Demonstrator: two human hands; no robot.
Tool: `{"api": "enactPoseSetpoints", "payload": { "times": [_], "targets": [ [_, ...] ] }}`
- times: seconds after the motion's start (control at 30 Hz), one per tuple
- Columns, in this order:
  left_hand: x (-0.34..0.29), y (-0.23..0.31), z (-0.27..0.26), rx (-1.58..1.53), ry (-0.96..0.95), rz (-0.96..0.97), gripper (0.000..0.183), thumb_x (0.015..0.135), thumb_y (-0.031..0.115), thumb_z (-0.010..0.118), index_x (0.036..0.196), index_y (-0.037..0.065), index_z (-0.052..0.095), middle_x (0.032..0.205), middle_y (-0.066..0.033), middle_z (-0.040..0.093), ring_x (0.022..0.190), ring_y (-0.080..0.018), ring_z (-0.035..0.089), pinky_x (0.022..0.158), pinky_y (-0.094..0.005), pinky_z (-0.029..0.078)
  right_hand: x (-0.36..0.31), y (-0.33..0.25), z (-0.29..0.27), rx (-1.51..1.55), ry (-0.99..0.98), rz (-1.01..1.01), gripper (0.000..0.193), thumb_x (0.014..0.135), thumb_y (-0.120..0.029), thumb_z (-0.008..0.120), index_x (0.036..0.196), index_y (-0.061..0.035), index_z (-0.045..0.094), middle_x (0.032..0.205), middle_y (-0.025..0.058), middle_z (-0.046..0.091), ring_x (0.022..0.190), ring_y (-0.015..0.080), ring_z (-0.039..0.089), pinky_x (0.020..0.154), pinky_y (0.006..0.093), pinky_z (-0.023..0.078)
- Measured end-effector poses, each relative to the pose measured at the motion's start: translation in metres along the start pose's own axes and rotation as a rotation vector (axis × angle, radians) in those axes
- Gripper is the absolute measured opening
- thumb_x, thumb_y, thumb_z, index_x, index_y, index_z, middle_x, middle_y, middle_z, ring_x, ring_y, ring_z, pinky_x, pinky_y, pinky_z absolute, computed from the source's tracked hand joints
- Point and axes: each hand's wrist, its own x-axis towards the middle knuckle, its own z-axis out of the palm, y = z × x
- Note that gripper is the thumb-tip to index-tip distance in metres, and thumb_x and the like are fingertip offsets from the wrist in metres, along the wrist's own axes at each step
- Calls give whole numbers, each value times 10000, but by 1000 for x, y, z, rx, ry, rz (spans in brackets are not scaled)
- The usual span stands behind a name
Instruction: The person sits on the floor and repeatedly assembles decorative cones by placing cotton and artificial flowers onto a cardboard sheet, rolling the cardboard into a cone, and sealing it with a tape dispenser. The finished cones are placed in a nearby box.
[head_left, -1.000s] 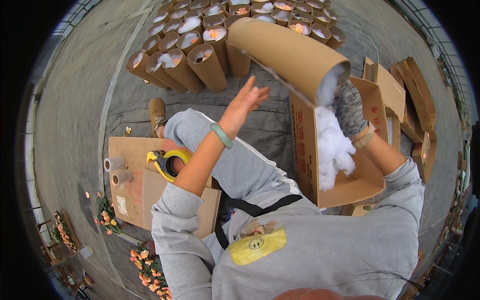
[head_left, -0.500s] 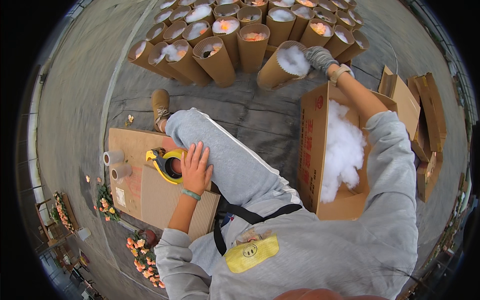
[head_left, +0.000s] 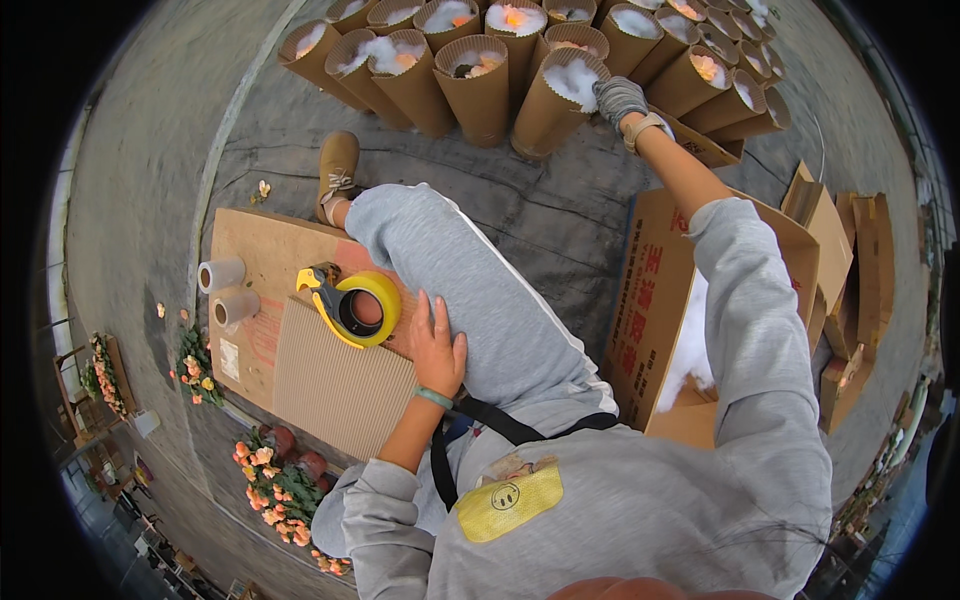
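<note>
Her gloved right hand rests, fingers curled, on a far cardboard tube stuffed with white wadding: light, stiff, best gripped round its wall. Left hand lies spread on the knee beside the yellow tape dispenser.

Bare floor open between cardboard tubes and carton; own leg blocks reach to tape dispenser.
</note>
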Motion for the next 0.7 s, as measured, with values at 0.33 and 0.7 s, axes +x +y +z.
{"api": "enactPoseSetpoints", "payload": {
  "times": [0.33, 0.7],
  "targets": [
    [-16, -7, 4, -9, -61, -75, 695, 794, 152, 543, 1399, -11, 243, 1435, -259, 252, 1242, -416, 339, 1039, -481, 250, -8, -44, 7, 442, -94, 458, 354, 864, -267, 434, 1044, -59, 658, 1089, 182, 621, 986, 365, 606, 822, 447, 494],
    [-18, 5, 0, -87, 50, -78, 713, 850, 257, 492, 1395, -83, 185, 1440, -263, 242, 1308, -419, 259, 1083, -475, 177, -73, 87, -23, 1878, 404, 148, 131, 919, -175, 493, 1047, -148, 494, 789, 64, 581, 538, 173, 549, 435, 292, 441]
  ]
}}
